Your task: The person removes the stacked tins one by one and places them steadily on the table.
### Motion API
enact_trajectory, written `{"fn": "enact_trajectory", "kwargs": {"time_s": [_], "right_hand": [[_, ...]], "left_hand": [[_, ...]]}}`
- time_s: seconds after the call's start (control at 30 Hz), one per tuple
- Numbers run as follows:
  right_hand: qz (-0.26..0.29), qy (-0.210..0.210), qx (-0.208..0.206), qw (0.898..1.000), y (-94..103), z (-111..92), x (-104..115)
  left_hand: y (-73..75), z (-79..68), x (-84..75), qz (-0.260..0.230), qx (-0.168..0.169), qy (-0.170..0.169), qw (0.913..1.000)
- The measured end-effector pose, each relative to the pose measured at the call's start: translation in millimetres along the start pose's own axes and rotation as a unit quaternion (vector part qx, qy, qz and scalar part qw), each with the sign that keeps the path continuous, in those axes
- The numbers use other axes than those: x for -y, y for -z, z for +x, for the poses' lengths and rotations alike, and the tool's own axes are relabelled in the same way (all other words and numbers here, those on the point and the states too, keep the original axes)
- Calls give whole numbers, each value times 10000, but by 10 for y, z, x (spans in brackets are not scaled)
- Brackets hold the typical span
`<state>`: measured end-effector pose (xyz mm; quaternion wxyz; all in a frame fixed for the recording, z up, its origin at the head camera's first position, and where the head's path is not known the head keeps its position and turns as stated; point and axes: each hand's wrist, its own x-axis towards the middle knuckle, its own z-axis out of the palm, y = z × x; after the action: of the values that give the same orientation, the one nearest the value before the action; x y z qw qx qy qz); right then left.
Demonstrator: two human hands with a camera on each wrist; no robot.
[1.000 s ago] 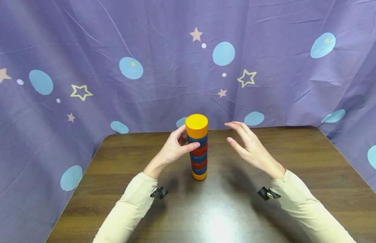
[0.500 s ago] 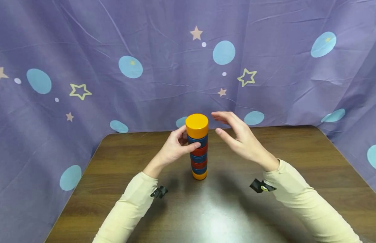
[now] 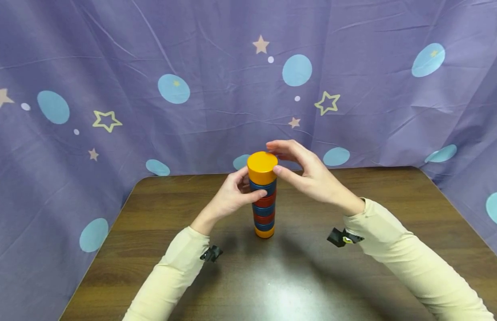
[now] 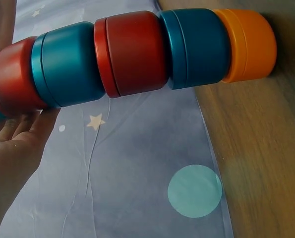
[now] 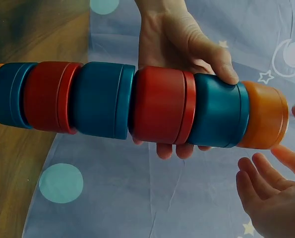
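Observation:
An upright tower of several round, lidded tins in blue, red and orange stands mid-table in the head view. My left hand point(image 3: 229, 197) grips the upper blue tin point(image 5: 219, 110) from the left, thumb across its front and fingers behind. Above that sits the topmost orange tin point(image 3: 262, 168). Beside its right edge is my right hand point(image 3: 312, 177), fingers loosely bent; in the right wrist view one fingertip meets or nearly meets its edge, and the thumb looks slightly apart. The bottom orange tin point(image 4: 251, 45) rests on the table.
The brown wooden table point(image 3: 160, 263) has a bright glare near its front. A purple curtain point(image 3: 216, 53) with stars and blue ovals hangs behind and along both sides. Small black devices are strapped to both wrists.
My right hand has moved left and up from beside the tower to the topmost orange tin. The left hand keeps its grip, and the tower has hardly moved.

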<state>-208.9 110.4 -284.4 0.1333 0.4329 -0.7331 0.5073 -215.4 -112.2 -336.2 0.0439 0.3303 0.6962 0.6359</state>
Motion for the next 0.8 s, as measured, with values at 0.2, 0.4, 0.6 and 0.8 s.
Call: {"fn": "enact_trajectory", "kwargs": {"time_s": [0.2,0.4,0.6,0.8], "right_hand": [[136,-352,276,9989,-41,57,-20],[485,-583,331,9966,-69,48,-55],[581,-667,178,9959,-61,35,-46],[565,-759,-29,9955,-21,-27,-53]], "left_hand": [[15,-5,-1,70,-6,30,10000],[24,-6,8,90,7,55,9999],[13,2,0,58,-8,53,10000],[8,6,-6,-9,64,41,10000]]}}
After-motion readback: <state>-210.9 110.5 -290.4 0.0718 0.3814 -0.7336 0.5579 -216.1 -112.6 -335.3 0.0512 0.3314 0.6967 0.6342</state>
